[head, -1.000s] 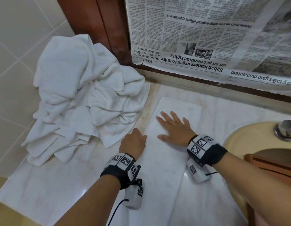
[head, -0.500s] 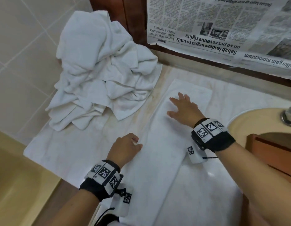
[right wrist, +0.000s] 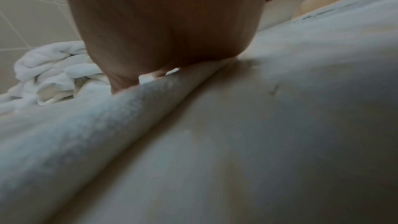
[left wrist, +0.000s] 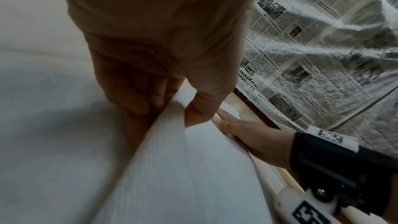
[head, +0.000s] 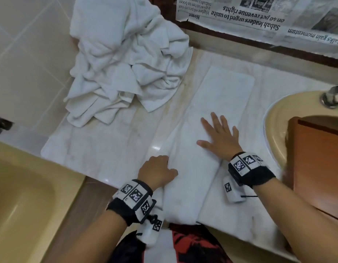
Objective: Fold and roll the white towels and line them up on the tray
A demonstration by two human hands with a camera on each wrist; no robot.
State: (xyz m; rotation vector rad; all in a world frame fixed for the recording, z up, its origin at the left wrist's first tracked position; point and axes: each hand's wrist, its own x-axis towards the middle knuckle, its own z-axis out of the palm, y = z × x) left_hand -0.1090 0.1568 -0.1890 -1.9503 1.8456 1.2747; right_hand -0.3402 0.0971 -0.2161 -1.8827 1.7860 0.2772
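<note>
A white towel (head: 219, 99), folded into a long strip, lies on the marble counter and hangs over its near edge. My left hand (head: 157, 170) pinches the strip's left edge between thumb and curled fingers, and the left wrist view shows that pinched towel edge (left wrist: 172, 142). My right hand (head: 220, 135) lies flat on the strip with fingers spread. In the right wrist view, my palm (right wrist: 168, 28) presses on the towel (right wrist: 107, 125). A heap of crumpled white towels (head: 126, 54) sits at the back left. A brown wooden tray (head: 320, 164) stands over the sink at right.
A beige sink (head: 278, 120) with a metal tap (head: 333, 96) is at right, under the tray. Newspaper (head: 268, 14) covers the wall behind the counter. A beige basin (head: 22, 196) lies low at left. Tiled wall (head: 27, 44) rises behind the heap.
Both hands have slid toward me along the strip. The left hand now pinches the edge near the counter's front. The view has tilted down over the counter edge.
</note>
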